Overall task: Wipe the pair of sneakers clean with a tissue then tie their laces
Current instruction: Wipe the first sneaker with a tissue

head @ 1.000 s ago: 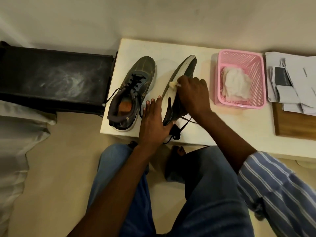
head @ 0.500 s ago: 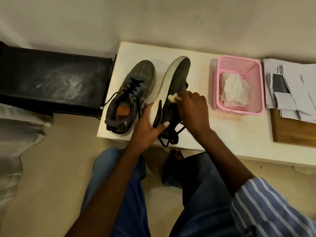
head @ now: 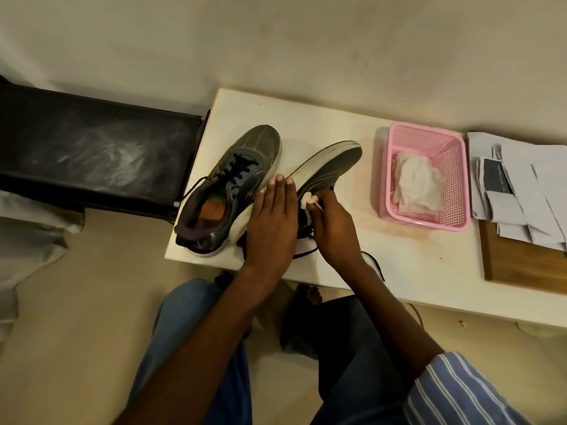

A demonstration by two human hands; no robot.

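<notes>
While the left hand [head: 271, 223] lies flat with straight fingers on the tilted right sneaker [head: 325, 167], pressing it near the table's [head: 352, 130] front edge, the right hand [head: 333, 225] pinches a small wad of tissue [head: 307, 200] against that shoe's side. Just beside it, toward the left edge, the other sneaker [head: 228, 191] stands upright, black laces loose. Near the back edge a pink basket [head: 454, 220] holds crumpled tissues [head: 417, 185], with papers [head: 521, 191] beside it.

dim, warm indoor light; soft shadows beside the basket [head: 425, 176]; wide-angle bending at edges; slightly soft, grainy detail.
</notes>
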